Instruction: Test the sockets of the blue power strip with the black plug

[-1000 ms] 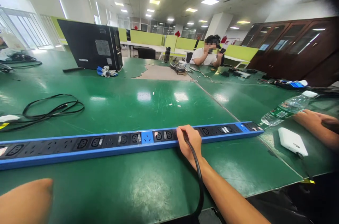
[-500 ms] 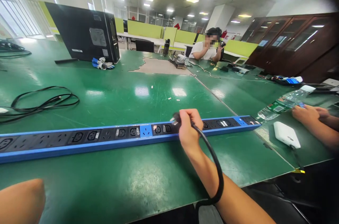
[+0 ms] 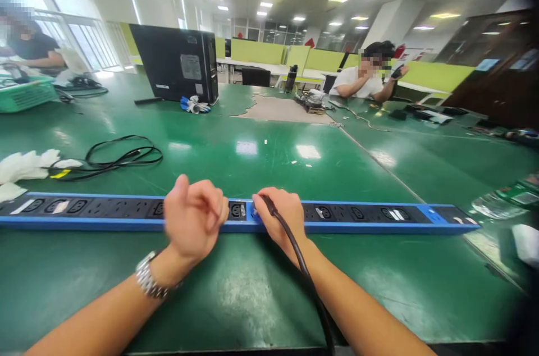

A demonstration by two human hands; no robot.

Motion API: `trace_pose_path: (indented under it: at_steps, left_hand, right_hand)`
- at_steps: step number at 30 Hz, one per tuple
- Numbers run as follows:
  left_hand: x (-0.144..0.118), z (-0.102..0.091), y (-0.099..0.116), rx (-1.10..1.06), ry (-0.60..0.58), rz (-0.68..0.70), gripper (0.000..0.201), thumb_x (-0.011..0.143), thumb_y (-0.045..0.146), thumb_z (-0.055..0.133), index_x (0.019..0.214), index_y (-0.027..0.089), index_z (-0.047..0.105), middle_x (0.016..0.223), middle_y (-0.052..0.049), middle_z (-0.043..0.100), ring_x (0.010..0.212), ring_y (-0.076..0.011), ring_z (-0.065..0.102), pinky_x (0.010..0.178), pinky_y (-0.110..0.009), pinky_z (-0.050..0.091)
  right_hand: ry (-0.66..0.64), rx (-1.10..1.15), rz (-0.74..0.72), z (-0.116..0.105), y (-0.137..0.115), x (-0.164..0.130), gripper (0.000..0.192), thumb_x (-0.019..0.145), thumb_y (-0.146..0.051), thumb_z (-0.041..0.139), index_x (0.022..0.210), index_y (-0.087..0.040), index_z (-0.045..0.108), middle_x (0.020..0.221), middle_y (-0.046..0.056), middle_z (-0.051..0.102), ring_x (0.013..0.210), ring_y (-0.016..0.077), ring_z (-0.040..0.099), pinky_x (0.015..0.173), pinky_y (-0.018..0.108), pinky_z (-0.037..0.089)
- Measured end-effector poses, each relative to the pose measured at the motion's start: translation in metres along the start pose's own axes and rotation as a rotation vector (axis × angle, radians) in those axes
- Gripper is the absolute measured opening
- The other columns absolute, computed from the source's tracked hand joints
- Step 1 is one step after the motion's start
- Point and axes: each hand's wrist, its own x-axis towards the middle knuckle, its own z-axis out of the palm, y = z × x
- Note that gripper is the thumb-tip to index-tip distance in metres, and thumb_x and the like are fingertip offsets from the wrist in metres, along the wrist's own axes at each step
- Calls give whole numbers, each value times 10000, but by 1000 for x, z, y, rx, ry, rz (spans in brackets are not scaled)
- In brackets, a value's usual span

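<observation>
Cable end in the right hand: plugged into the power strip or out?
Cannot tell. The right hand holds the black cable at a blue socket of the power strip, hiding where they would meet.

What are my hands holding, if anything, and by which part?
Your right hand holds the black cable by its plug end, at the power strip. Your left hand, loosely curled, shows nothing held.

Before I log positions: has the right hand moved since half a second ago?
Yes: the right hand has shifted left along the power strip, from black sockets to its central blue socket.
</observation>
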Motion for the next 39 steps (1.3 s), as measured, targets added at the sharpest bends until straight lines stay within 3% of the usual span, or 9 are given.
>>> trace_pose_path:
  at_steps: [3,7,11,16,19,22,25,31,39]
  left_hand:
    - [20,5,-10,-65,70,-28,608,848,669,427,493,184,522,374,27,390,338,-103,444,364,-224,341]
    - [37,3,-24,-86,105,-76,512,829,643,453,643,183,578,599,-18,620,630,-187,677,665,-336,549]
    - [36,-4,-28,-82,53,-105,488,842,604,439,881,165,648,900,-89,721,907,-261,704,937,-458,501]
    - [30,-8,-32,-42,-8,-139,474,873,545,426,1053,158,634,1105,-127,694,1065,-296,658,1020,-496,450]
    - [26,-14,-38,331,-137,6,388,812,380,588,1145,186,626,1187,-117,672,1123,-300,623,1043,-492,426]
    - [21,-21,-48,938,-337,336,485,733,212,659,1216,247,632,1245,-88,654,1174,-294,577,1059,-465,387]
    - [17,-27,-57,1295,-404,587,432,787,212,640,1217,261,632,1169,-78,689,1071,-272,618,940,-440,440]
    - [16,-27,-66,1481,-340,865,237,922,234,545,1146,182,606,1076,-91,718,960,-230,659,821,-376,481]
    - [16,-28,-67,1417,-386,707,244,888,198,529,1126,176,578,1050,-81,707,936,-203,656,828,-346,527]
  right_hand:
    - [33,-82,-61,-4,6,-8,228,896,-427,589,847,-219,671,777,21,718,710,172,609,722,304,348]
    - [9,-50,-150,-5,9,-19,272,862,-436,625,991,-197,644,905,62,719,812,203,621,768,329,379]
    - [-31,33,-157,-2,7,-22,265,833,-326,635,1062,-194,617,940,64,707,855,214,622,785,342,402]
    - [7,113,-107,-2,10,-21,238,841,-249,577,1075,-204,596,949,58,702,870,208,637,790,337,430]
    - [32,111,-115,-1,10,-22,278,837,-225,551,1113,-197,574,955,61,699,863,206,644,781,334,437]
    - [35,138,-131,-1,10,-22,337,782,-176,545,1118,-192,562,885,40,693,791,189,637,753,321,441]
    - [47,179,-110,-4,13,-18,325,755,-123,492,1058,-199,582,822,11,687,746,166,627,751,306,445]
    - [130,209,27,-14,31,-5,213,770,-134,459,866,-206,634,807,8,708,746,161,636,737,290,452]
    - [37,206,62,-7,30,-9,215,769,-154,464,818,-208,667,811,24,717,779,179,634,748,306,437]
